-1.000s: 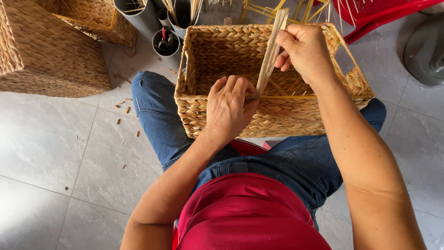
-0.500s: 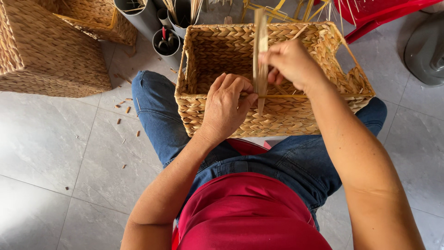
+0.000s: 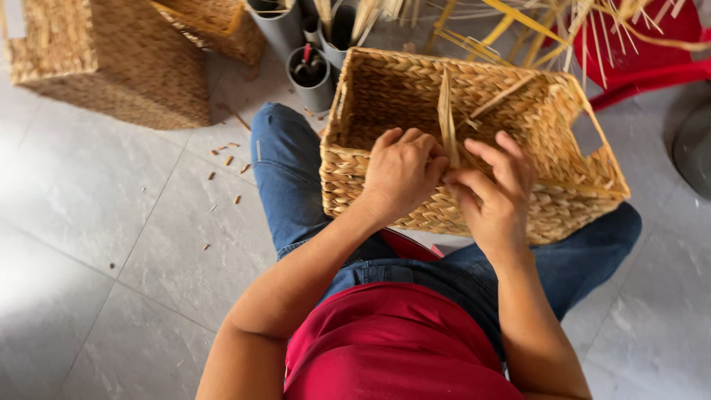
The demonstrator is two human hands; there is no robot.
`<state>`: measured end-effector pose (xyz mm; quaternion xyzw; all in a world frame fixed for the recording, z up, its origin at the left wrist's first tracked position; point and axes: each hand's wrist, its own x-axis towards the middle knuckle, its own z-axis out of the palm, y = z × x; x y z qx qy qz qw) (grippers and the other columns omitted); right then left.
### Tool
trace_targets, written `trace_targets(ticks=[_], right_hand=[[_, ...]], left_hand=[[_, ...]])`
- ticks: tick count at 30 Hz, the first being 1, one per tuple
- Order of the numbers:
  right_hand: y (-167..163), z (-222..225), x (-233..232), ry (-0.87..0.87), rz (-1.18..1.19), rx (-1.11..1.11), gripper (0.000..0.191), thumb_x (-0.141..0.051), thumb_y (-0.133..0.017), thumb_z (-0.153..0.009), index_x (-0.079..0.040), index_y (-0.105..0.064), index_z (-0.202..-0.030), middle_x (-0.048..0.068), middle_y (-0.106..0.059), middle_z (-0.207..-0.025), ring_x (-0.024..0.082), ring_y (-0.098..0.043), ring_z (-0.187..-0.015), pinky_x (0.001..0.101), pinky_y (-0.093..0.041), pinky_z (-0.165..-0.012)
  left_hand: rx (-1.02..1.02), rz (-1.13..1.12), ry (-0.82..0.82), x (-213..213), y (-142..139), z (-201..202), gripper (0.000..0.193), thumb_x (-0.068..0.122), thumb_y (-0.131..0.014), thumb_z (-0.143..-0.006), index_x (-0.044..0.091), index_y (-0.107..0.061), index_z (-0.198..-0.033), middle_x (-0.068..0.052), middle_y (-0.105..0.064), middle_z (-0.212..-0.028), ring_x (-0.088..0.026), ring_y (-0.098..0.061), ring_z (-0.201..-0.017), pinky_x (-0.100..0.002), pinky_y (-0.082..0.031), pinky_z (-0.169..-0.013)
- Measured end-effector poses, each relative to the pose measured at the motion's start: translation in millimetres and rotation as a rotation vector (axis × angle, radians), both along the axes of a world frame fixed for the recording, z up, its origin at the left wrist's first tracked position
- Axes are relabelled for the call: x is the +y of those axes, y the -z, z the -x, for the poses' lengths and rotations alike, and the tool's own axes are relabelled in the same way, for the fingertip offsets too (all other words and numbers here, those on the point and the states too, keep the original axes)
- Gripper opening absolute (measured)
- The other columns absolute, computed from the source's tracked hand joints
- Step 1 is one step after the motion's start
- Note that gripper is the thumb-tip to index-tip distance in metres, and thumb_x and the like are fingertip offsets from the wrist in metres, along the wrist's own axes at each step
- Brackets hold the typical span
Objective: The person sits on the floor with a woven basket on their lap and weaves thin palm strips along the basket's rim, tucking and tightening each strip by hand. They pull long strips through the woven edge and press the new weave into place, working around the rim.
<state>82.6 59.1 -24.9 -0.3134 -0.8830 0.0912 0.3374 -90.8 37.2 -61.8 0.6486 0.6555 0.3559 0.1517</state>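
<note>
The woven basket (image 3: 518, 185) sits tilted across the person's lap, open side up, and a flat pale reed strip (image 3: 446, 115) stands up from its near rim. This looks like the weaving-in stage: the strip is being worked into the near wall. The left hand (image 3: 400, 174) is curled over the rim, its grip pressing the weave where the strip enters. The right hand (image 3: 492, 196) is right beside it, touching, with its grip pinched together on the strip's lower end. The next move likely calls for a firm pull and a tuck between the plaits, without kinking the strip. Loose strands (image 3: 511, 92) poke across the basket's inside and could snag. Beyond, grey tubes (image 3: 311, 81) hold tools, another basket (image 3: 111, 67) rests on the tiled floor (image 3: 111, 244), with a red chair (image 3: 644, 52) at the far right.
</note>
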Motion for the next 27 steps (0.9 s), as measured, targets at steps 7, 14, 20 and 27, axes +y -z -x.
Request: trace_targets(ticks=[7,14,20,27], right_hand=[[-41,-98,-33,-0.295,0.728,0.607,0.008,-0.008,-0.067,-0.085,0.0,-0.064,-0.087,0.012,-0.071,-0.089,0.022,-0.068,-0.076,0.0327,-0.053,-0.067],[-27,-99,-31,-0.031,0.63,0.349,0.054,0.005,-0.072,-0.074,0.003,-0.062,-0.127,0.021,-0.066,-0.123,0.026,-0.066,-0.109,0.0342,-0.054,-0.099],[33,-10,-23,-0.01,-0.022,-0.175,0.047,-0.003,-0.073,-0.088,-0.024,-0.071,-0.131,0.015,-0.044,-0.157,0.037,-0.034,-0.151,0.056,-0.03,-0.119],[43,-13,-29,0.123,0.025,0.117,0.029,-0.01,-0.076,-0.095,-0.019,-0.072,-0.122,0.008,-0.058,-0.139,0.033,-0.05,-0.138,0.0484,-0.043,-0.116]], left_hand=[[0.014,0.02,-0.023,8,4,-7,0.019,0.028,-0.06,-0.091,0.013,-0.071,-0.09,-0.004,-0.071,-0.087,-0.024,-0.069,-0.095,-0.047,-0.043,-0.105],[-0.005,0.13,-0.009,9,-3,-8,0.025,0.033,-0.057,-0.092,0.013,-0.072,-0.091,-0.005,-0.073,-0.091,-0.026,-0.071,-0.089,-0.043,-0.047,-0.091],[0.033,0.213,-0.026,5,-6,3,0.028,0.034,-0.056,-0.095,0.012,-0.073,-0.09,-0.008,-0.072,-0.096,-0.03,-0.071,-0.088,-0.045,-0.048,-0.09],[0.018,0.241,-0.008,6,-13,5,0.028,0.033,-0.056,-0.094,0.012,-0.073,-0.088,-0.007,-0.073,-0.093,-0.031,-0.07,-0.089,-0.046,-0.046,-0.091]])
